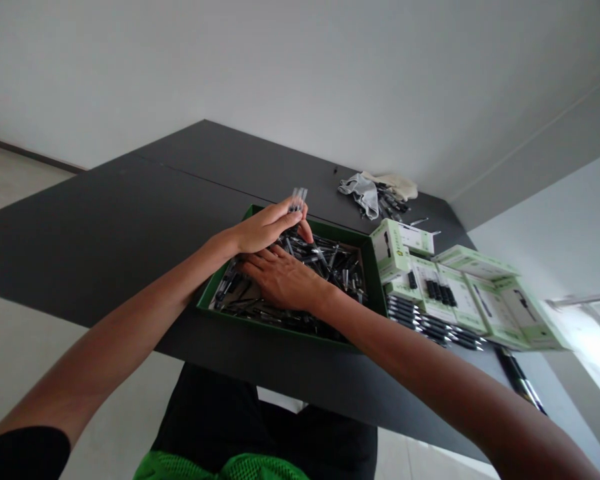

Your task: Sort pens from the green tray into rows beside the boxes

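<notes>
A green tray (375, 280) full of dark pens sits on the black table (130, 220). My left hand (265, 229) hovers over the tray's far edge, its fingers pinched round a small bundle of clear-capped pens (297, 199) that stick upward. My right hand (280, 277) lies palm down in the tray on the heap of pens (337, 263), fingers reaching left among them; whether they grip any is hidden.
White-and-green pen boxes (460, 293) lie to the right of the tray, with rows of loose pens (430, 327) in front of them. A crumpled pair of gloves (375, 190) lies at the far side. A white wall stands behind the table.
</notes>
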`<state>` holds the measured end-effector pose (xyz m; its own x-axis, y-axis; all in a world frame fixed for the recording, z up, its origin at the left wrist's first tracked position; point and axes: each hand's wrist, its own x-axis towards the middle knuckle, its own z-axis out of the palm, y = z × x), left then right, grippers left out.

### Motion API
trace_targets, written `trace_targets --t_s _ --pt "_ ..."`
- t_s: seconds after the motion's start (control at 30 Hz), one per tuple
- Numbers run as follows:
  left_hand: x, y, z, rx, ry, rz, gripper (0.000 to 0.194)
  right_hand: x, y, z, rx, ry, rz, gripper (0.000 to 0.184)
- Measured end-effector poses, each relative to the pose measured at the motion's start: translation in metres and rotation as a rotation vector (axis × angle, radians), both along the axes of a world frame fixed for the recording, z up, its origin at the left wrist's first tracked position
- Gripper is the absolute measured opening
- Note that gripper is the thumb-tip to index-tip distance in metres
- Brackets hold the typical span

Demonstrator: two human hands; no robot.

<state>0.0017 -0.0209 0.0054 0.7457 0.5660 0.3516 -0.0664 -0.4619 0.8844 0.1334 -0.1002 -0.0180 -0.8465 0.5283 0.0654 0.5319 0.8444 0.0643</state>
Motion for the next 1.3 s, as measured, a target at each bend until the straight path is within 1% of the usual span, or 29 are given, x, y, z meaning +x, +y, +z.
trace_targets --t_s 0.13,0.23,0.5,0.57,0.63,0.7,0.77,0.87,1.03,1.3 --pt "0.000 0.000 -0.001 -0.008 -0.018 -0.004 0.022 0.000 0.000 0.000 -0.037 0.000 0.007 0.055" --pt "0.000 0.001 -0.003 0.014 -0.019 -0.009 0.023 0.002 0.001 0.000 -0.047 -0.013 0.003 0.058" --pt "0.000 0.003 -0.003 0.027 0.007 -0.015 0.021 0.005 0.001 0.002 -0.061 0.010 -0.021 0.048" --pt "0.000 0.003 -0.003 0.031 0.010 -0.009 0.021 0.006 0.003 0.003 -0.082 0.071 -0.006 0.045" --pt "-0.001 0.003 -0.003 0.037 0.022 0.004 0.021 0.008 0.004 0.005 -0.113 0.183 0.012 0.042" --pt "-0.002 0.002 -0.002 0.033 0.026 0.010 0.021 0.010 0.006 0.007 -0.157 0.299 0.039 0.046" --pt "-0.002 0.002 -0.001 0.031 0.023 0.007 0.022 0.012 0.007 0.007 -0.209 0.361 0.070 0.052" --pt "-0.002 0.002 -0.001 0.042 0.025 0.011 0.021 0.013 0.008 0.005 -0.246 0.351 0.091 0.053" --pt "-0.002 0.002 0.000 0.044 0.035 0.020 0.021 0.013 0.009 0.004 -0.225 0.305 0.080 0.055" --pt "-0.001 0.002 -0.001 0.036 0.027 0.026 0.022 0.014 0.010 0.006 -0.232 0.329 0.101 0.059"
